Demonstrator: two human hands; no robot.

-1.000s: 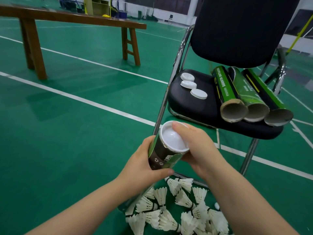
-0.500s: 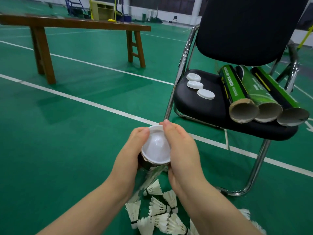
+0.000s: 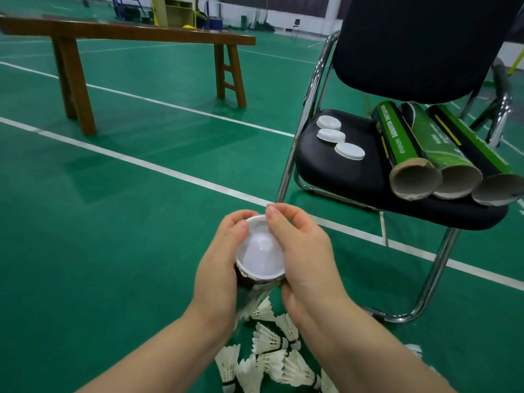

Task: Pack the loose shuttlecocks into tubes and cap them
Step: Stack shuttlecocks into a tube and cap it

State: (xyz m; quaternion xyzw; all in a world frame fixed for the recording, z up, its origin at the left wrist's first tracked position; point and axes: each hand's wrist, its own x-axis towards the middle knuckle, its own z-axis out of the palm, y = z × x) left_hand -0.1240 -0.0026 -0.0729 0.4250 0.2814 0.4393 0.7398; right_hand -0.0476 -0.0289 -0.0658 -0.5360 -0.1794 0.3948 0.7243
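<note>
A dark shuttlecock tube [image 3: 252,290] stands nearly upright between my hands, with a white cap [image 3: 261,253] on its top end. My left hand [image 3: 218,268] grips the tube's upper part from the left. My right hand [image 3: 303,256] curls round the top from the right, its thumb pressing on the cap's rim. Several loose white shuttlecocks [image 3: 272,350] lie on the green floor below my wrists. Three open green tubes [image 3: 419,154] lie side by side on the black chair [image 3: 340,165], beside three loose white caps [image 3: 337,137].
A long wooden bench [image 3: 127,32] stands at the back left. White court lines [image 3: 141,163] cross the green floor. The chair's chrome legs [image 3: 425,290] stand just right of my hands. Equipment and a cabinet line the far wall.
The tube has come more upright and nearer to me. My right hand went from holding the cap on top to wrapping the tube's right side, thumb on the rim. The view shifted right.
</note>
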